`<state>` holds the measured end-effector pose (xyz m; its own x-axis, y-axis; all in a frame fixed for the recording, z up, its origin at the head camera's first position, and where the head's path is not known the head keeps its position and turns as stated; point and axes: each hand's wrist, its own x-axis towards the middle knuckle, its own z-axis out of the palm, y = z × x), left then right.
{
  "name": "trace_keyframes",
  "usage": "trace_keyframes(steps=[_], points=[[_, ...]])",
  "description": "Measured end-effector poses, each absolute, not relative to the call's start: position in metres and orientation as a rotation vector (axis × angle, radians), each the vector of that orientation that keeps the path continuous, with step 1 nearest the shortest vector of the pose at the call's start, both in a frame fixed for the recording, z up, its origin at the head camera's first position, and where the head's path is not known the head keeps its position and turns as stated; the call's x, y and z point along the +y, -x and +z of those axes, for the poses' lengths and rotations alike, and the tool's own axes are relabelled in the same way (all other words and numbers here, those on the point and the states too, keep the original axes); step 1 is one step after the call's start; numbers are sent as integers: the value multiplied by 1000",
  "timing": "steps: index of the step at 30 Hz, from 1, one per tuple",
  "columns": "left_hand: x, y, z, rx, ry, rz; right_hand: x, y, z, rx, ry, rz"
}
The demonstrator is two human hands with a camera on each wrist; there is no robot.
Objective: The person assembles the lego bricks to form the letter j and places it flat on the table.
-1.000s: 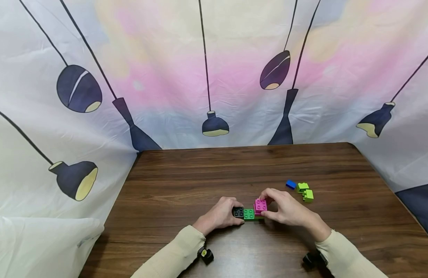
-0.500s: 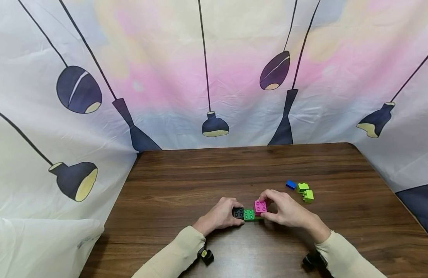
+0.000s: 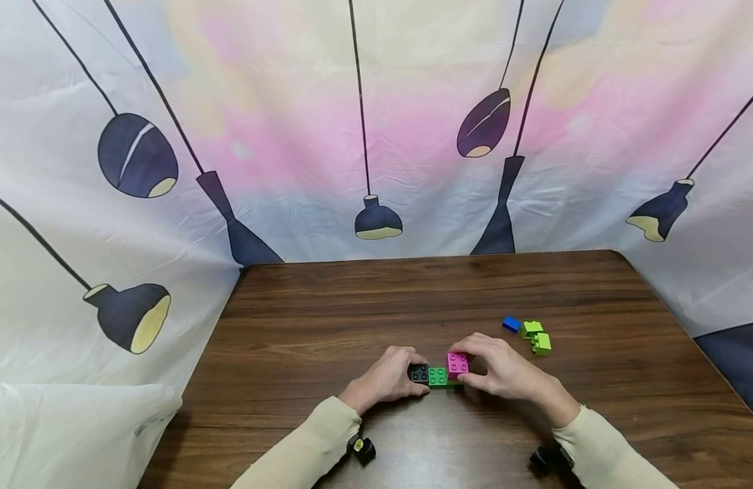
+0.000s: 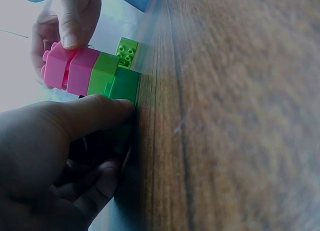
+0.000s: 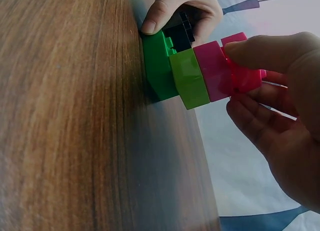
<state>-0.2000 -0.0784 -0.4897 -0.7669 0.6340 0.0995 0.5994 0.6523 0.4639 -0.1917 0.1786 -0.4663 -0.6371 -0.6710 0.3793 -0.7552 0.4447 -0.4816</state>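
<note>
A long green building brick [image 5: 157,71] lies on the table as the base of a small build. On its left end sits a black brick [image 3: 419,373], on its right end a lime brick [image 5: 190,78]. A pink brick [image 5: 212,68] stands on the lime one. Above that is a second pink brick [image 3: 458,365], slightly askew, with a narrow gap showing below it. My left hand [image 3: 385,377] grips the base at the black end, its thumb on the green side. Between thumb and fingers, my right hand [image 3: 508,368] pinches the upper pink brick.
Behind the right hand lie a blue brick [image 3: 511,324] and two lime bricks, one farther back [image 3: 531,330] and one nearer [image 3: 541,343]. The wooden table [image 3: 352,305] ends at a printed cloth [image 3: 291,170]. A small black camera [image 3: 362,449] hangs under the left wrist.
The upper pink brick has shifted slightly in the right hand and now covers the lower pink one in the head view. The left hand keeps its grip in place.
</note>
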Motion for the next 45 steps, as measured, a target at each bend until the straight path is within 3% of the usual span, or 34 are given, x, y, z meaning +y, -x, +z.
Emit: trace_keyframes(steps=[45], points=[[-78, 202, -489, 2775, -1053, 740, 177, 197, -457, -2640, -1281, 928]])
